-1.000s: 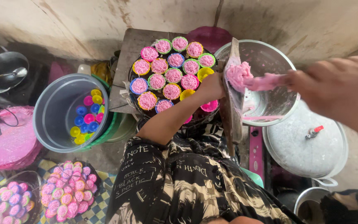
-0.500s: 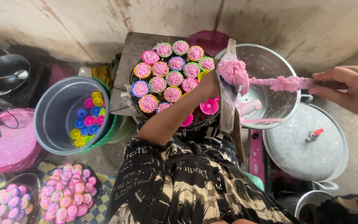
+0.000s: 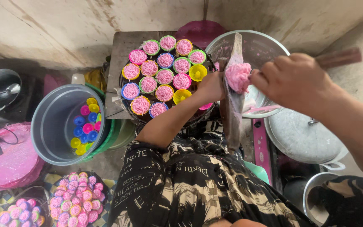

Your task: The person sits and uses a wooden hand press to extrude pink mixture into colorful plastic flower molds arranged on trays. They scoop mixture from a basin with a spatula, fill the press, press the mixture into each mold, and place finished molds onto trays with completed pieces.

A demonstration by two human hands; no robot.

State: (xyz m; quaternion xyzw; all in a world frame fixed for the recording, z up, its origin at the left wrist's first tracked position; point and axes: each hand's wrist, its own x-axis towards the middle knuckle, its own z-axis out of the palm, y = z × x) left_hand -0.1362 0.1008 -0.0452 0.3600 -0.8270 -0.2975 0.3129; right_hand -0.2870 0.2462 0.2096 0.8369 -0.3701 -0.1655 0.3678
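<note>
Between both hands [image 3: 253, 82], pink stringy dough [image 3: 238, 77]

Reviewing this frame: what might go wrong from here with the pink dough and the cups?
1. The right hand presses a lump of pink dough against a tilted grater board that the left hand steadies; fingers sit close to its face and may get scraped.
2. The board leans over the edge of the metal bowl, so shreds could fall outside it.
3. The round tray of filled cups lies right beside the left forearm; a nudge might upset it.
</note>
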